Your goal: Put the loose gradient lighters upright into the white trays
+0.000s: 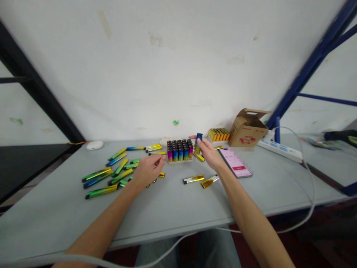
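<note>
Upright in my right hand (209, 152) is a cigarette lighter (198, 144), blue at the top and gold lower down. It is just right of a tray (180, 161) filled with rows of standing lighters (180, 153) in purple, blue and gold with dark tops. My left hand (150, 171) is closed, its thumb and fingertips together beside the tray's left end; whatever is between them is hidden. A yellow lighter (157, 153) shows just beyond these fingers. Loose green, blue and yellow lighters (102, 191) lie scattered to the left, some partly covered by my left hand.
Two silver-and-gold lighters (193, 179) lie near my right forearm. A phone (235, 162) lies right of it. Behind are yellow-orange lighters (219, 134) and an open cardboard box (245, 130). A power strip (280, 149), white cable (312, 186) and white case (95, 145) are also around.
</note>
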### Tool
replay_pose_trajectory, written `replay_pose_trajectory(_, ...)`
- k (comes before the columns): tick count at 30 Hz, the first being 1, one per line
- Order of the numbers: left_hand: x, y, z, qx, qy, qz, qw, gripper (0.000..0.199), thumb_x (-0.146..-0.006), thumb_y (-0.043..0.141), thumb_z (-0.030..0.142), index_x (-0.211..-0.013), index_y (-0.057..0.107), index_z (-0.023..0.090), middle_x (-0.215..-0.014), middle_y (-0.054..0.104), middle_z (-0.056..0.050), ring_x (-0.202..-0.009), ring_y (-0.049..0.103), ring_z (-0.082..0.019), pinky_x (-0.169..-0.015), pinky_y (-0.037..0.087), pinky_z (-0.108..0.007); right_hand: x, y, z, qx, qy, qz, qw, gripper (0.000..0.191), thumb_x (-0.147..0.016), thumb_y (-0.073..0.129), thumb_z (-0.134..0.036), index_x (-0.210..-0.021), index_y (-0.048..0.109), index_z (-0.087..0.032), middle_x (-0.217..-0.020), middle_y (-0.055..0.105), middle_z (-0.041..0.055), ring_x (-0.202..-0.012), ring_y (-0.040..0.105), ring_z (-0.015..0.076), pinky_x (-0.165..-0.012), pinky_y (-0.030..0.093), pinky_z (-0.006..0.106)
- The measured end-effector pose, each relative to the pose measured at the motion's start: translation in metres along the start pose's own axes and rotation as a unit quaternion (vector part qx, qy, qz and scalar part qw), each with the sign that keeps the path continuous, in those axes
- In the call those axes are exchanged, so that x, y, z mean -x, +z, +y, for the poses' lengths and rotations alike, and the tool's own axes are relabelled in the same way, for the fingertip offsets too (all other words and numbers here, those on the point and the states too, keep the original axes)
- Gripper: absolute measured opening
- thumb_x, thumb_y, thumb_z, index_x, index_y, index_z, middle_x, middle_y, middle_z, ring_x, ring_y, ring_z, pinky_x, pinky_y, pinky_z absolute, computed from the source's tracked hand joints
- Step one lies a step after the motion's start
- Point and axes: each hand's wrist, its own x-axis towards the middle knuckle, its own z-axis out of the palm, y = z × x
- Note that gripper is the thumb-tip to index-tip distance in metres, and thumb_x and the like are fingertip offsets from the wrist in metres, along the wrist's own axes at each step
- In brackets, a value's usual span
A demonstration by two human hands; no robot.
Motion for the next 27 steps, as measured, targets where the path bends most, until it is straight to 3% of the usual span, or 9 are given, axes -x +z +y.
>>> replay_pose_trajectory(3,0.0,0.0,0.001,-0.005,0.004,-0.007,1.0,0.039,-0.094,0.041,0.039,-0.077,0.069,0.018,-0.067,0.069,-0.003,-0.059,0.06,-0.015,-0.057,0.044,-0.024,-0.001,-0.002,0.007,0.123,-0.098,-0.002,0.988,0.031,-0.082,0.065,-0.046,-0.097,0.072,-0.019,-0.088,0.065,0.0029,-0.083,0.057,0.0163,-0.072,0.046,0.026)
replay_pose_trajectory(7,-0.001,0.0,0.002,-0.015,0.006,-0.014,1.0,0.04,-0.094,0.04,0.039,-0.078,0.07,0.018,-0.067,0.07,-0.004,-0.059,0.06,-0.015,-0.057,0.044,-0.024,-0.003,-0.004,0.015,0.225,-0.128,0.016,0.966,0.029,-0.081,0.066,-0.042,-0.097,0.074,-0.02,-0.081,0.062,0.0019,-0.065,0.048,0.0126,-0.06,0.04,0.024)
replay_pose_trajectory(11,-0.002,-0.001,0.001,-0.024,0.007,-0.016,1.0,0.042,-0.094,0.039,0.04,-0.076,0.069,0.018,-0.067,0.069,-0.004,-0.059,0.06,-0.015,-0.058,0.044,-0.025,-0.005,-0.012,0.02,0.247,-0.112,0.01,0.962,0.028,-0.079,0.067,-0.041,-0.095,0.074,-0.019,-0.077,0.061,0.0005,-0.057,0.042,0.0099,-0.053,0.035,0.023)
replay_pose_trajectory(19,-0.002,-0.001,-0.005,-0.016,-0.017,-0.009,1.0,0.038,-0.092,0.043,0.042,-0.076,0.069,0.019,-0.064,0.068,-0.003,-0.059,0.059,-0.016,-0.06,0.044,-0.025,-0.008,-0.026,0.033,0.272,-0.057,0.012,0.961,0.028,-0.069,0.074,-0.032,-0.092,0.071,-0.016,-0.059,0.058,-0.0022,-0.052,0.047,0.0111,-0.048,0.035,0.022)
replay_pose_trajectory(27,-0.003,0.002,-0.016,-0.04,-0.03,-0.005,0.999,0.036,-0.091,0.044,0.041,-0.077,0.07,0.021,-0.065,0.069,-0.004,-0.062,0.061,-0.017,-0.061,0.044,-0.025,-0.007,-0.026,0.031,0.286,-0.053,0.001,0.957,0.023,-0.068,0.075,-0.028,-0.088,0.073,-0.016,-0.062,0.064,0.0,-0.053,0.053,0.0123,-0.051,0.041,0.024)
